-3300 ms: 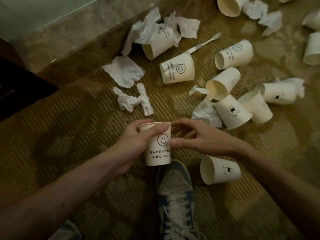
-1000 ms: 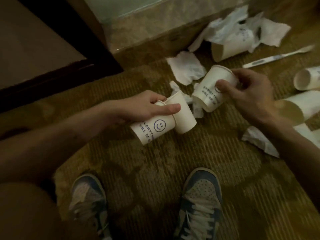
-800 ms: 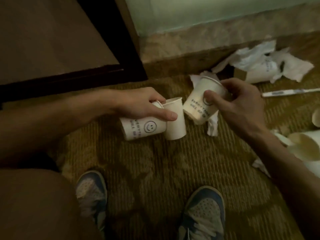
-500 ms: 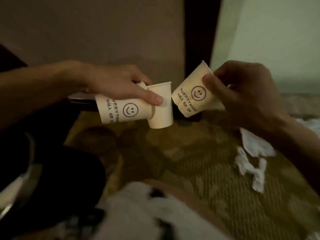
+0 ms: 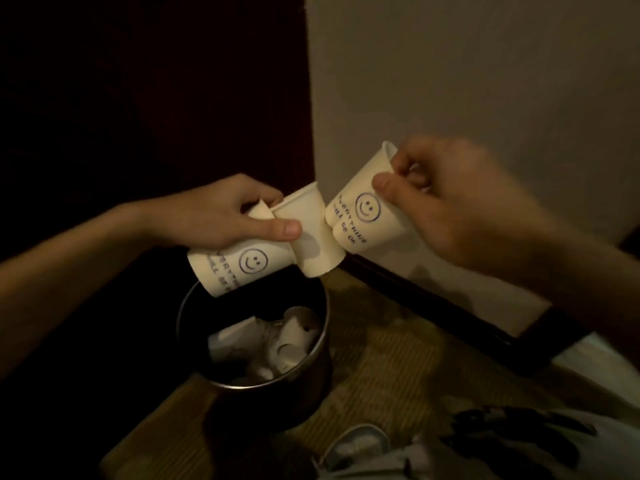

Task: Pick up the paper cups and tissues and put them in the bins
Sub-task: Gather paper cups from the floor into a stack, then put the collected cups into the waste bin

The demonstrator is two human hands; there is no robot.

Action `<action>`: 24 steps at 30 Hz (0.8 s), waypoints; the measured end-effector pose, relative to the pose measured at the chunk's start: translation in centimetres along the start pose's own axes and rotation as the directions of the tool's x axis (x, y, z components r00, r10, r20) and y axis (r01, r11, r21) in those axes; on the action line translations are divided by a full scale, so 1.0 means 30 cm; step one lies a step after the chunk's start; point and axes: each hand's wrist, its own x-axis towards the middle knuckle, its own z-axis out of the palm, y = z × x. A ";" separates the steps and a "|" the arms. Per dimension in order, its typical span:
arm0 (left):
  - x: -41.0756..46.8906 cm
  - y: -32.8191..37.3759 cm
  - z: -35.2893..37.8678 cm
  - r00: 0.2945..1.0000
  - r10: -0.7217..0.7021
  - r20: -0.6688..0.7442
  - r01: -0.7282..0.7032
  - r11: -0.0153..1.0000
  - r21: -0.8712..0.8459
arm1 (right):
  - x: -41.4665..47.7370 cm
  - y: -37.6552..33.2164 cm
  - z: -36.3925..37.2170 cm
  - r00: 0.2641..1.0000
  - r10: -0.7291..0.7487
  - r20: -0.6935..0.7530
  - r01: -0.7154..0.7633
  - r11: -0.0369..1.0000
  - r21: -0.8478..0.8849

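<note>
Above a round dark metal bin (image 5: 256, 385), left hand (image 5: 221, 216) grips smiley-printed white paper cup (image 5: 239, 268) and plain white cup (image 5: 313, 237), right hand (image 5: 460, 206) pinches second smiley-printed cup (image 5: 360, 220).

Looking into a dim corner: dark panel (image 5: 156, 81) left, pale wall (image 5: 485, 64) right, dark skirting (image 5: 436, 308) below, patterned olive carpet (image 5: 398, 358) underfoot.
</note>
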 end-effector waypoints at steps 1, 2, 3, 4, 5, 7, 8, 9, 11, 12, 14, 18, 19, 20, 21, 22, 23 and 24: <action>-0.036 -0.060 0.010 0.999 -0.031 -0.020 0.030 0.999 -0.040 | 0.007 -0.021 0.067 0.999 0.012 0.033 -0.011 1.000 -0.018; -0.069 -0.121 0.029 0.998 -0.060 -0.035 0.057 0.996 -0.073 | 0.008 -0.037 0.136 0.997 0.030 0.070 -0.027 0.999 -0.037; -0.095 -0.179 0.052 0.995 -0.088 -0.049 0.083 0.992 -0.096 | 0.009 -0.045 0.205 0.993 0.051 0.107 -0.045 0.998 -0.052; -0.114 -0.238 0.079 0.991 -0.118 -0.059 0.111 0.987 -0.113 | 0.009 -0.047 0.270 0.987 0.071 0.143 -0.062 0.996 -0.066; -0.127 -0.295 0.108 0.986 -0.152 -0.062 0.143 0.981 -0.129 | 0.013 -0.046 0.333 0.981 0.088 0.175 -0.074 0.994 -0.084; -0.139 -0.391 0.169 0.973 -0.224 -0.054 0.213 0.965 -0.150 | 0.017 -0.033 0.451 0.966 0.120 0.228 -0.095 0.988 -0.120; -0.137 -0.429 0.195 0.964 -0.259 -0.064 0.248 0.958 -0.142 | 0.022 -0.023 0.503 0.961 0.134 0.243 -0.105 0.986 -0.129; -0.129 -0.458 0.218 0.954 -0.286 -0.090 0.275 0.954 -0.121 | 0.024 -0.010 0.547 0.957 0.150 0.248 -0.122 0.985 -0.125; -0.103 -0.502 0.246 0.938 -0.293 -0.184 0.286 0.956 -0.065 | 0.036 0.019 0.622 0.943 0.196 0.267 -0.175 0.980 -0.099; -0.087 -0.514 0.256 0.932 -0.281 -0.229 0.280 0.959 -0.036 | 0.044 0.035 0.651 0.930 0.221 0.295 -0.199 0.975 -0.102; -0.062 -0.528 0.274 0.933 -0.269 -0.240 0.284 0.958 0.032 | 0.051 0.062 0.695 0.887 0.277 0.368 -0.243 0.960 -0.137; -0.037 -0.552 0.320 0.940 -0.318 -0.125 0.337 0.923 0.186 | 0.044 0.106 0.729 0.843 0.333 0.423 -0.274 0.942 -0.195; -0.036 -0.556 0.326 0.939 -0.325 -0.114 0.341 0.920 0.190 | 0.039 0.113 0.732 0.841 0.337 0.423 -0.263 0.938 -0.225; -0.037 -0.559 0.327 0.939 -0.324 -0.113 0.340 0.920 0.194 | 0.034 0.117 0.734 0.840 0.332 0.428 -0.231 0.935 -0.270; -0.038 -0.559 0.328 0.940 -0.319 -0.119 0.338 0.919 0.205 | 0.026 0.118 0.736 0.842 0.318 0.435 -0.188 0.930 -0.315; -0.042 -0.558 0.327 0.941 -0.313 -0.128 0.335 0.915 0.227 | 0.017 0.117 0.739 0.847 0.301 0.439 -0.146 0.925 -0.352; -0.044 -0.554 0.324 0.943 -0.300 -0.142 0.328 0.908 0.260 | 0.010 0.114 0.739 0.848 0.287 0.445 -0.119 0.922 -0.368; -0.048 -0.551 0.318 0.947 -0.281 -0.158 0.317 0.902 0.295 | 0.005 0.111 0.735 0.847 0.282 0.451 -0.113 0.924 -0.366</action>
